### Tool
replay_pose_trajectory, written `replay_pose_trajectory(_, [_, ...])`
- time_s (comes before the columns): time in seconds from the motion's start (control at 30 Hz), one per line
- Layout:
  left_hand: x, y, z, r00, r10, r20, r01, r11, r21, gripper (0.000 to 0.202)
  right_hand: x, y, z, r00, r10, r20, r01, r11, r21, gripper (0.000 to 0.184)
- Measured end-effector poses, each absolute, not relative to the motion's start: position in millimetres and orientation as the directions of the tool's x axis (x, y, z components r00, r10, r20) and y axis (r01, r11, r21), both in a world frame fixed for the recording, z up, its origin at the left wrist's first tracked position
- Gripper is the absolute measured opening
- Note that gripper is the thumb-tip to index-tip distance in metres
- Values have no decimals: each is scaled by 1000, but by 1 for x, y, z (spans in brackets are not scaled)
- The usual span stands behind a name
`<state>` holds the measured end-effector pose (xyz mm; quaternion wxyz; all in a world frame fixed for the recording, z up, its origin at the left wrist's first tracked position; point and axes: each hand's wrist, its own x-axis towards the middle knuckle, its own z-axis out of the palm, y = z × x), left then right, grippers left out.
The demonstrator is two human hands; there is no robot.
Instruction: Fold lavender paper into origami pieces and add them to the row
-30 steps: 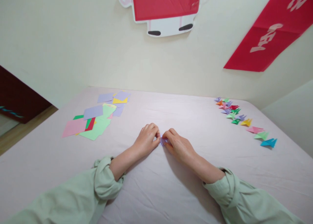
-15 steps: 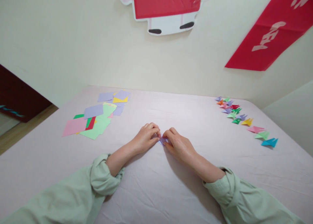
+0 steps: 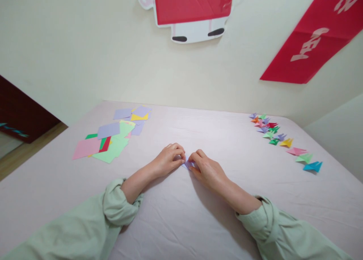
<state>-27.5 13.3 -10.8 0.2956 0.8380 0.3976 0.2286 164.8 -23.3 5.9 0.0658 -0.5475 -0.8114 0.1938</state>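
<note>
A small piece of folded purple paper (image 3: 187, 164) is held between my two hands, low over the pale cloth. My left hand (image 3: 171, 160) pinches its left side with thumb and fingers curled together. From the other side, my right hand (image 3: 206, 167) grips the right part of the same paper. Most of the paper is covered by my fingers, so its full folded shape cannot be made out.
Loose coloured paper sheets (image 3: 113, 148) lie on the left of the cloth-covered surface (image 3: 170, 222). More purple and yellow sheets (image 3: 123, 113) are behind them. A row of small folded paper figures, with a blue one (image 3: 312, 166) nearest, runs along the right. A wall rises behind.
Both hands stay in nearly the same place on the purple paper. The fingers have shifted only slightly, and a little more of the paper's left edge shows.
</note>
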Motion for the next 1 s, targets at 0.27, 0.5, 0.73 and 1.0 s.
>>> replay_pose_trajectory(0.27, [-20,13,-18,512,843,166,606,-492,625,7,163,-27,8,-408,908,-98,866,351,-356,16])
replay_pose_trajectory(0.5, [-18,11,-21,503,849,164,649,-496,576,9,165,-35,3,-447,893,-46,839,401,-369,20])
replay_pose_trajectory(0.73, [-17,11,-10,518,852,78,709,-479,517,8,166,-43,-2,-481,876,34,807,458,-372,22])
replay_pose_trajectory(1.0, [-14,10,0,528,849,-8,751,-463,472,9,171,-50,-9,-515,849,117,770,518,-373,25])
